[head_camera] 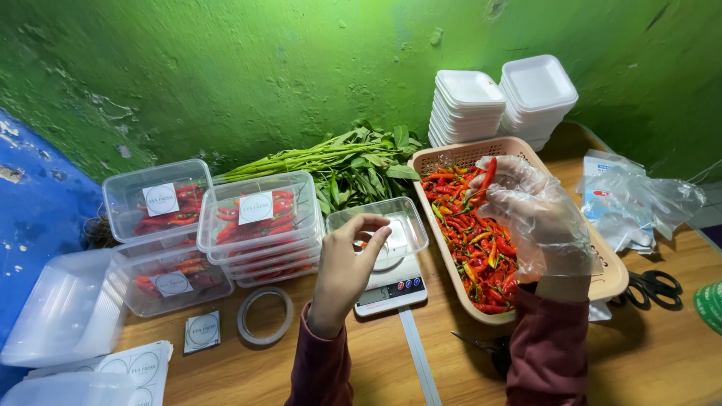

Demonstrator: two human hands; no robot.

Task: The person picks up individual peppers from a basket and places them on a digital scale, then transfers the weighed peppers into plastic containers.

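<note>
Head view: left hand (347,263), bare, is hovering with fingers curled narrow over the clear tub (380,229) sitting on the small scale (391,284); whether anything is pinched between its fingertips cannot be told. Right hand (535,218), in a loose plastic glove, is holding one red chilli (486,177) pinched above the tan basket (611,277), just right of the tub.

Progress, as judged: several lidded tubs of chillies (259,218) are sitting stacked and labelled to the left of the left hand, so a good part is packed. The tub on the scale is looking nearly empty, and the basket beneath the right hand is holding a deep heap, so plenty remains.

Room: tape roll (265,316) and sticker sheets (139,368) are lying below-left of the left hand; scissors (654,286) right of the basket, near the table edge (696,240). Greens (342,162) and foam trays (500,105) are closing off the far side by the wall. Open wood is showing only between the forearms.
</note>
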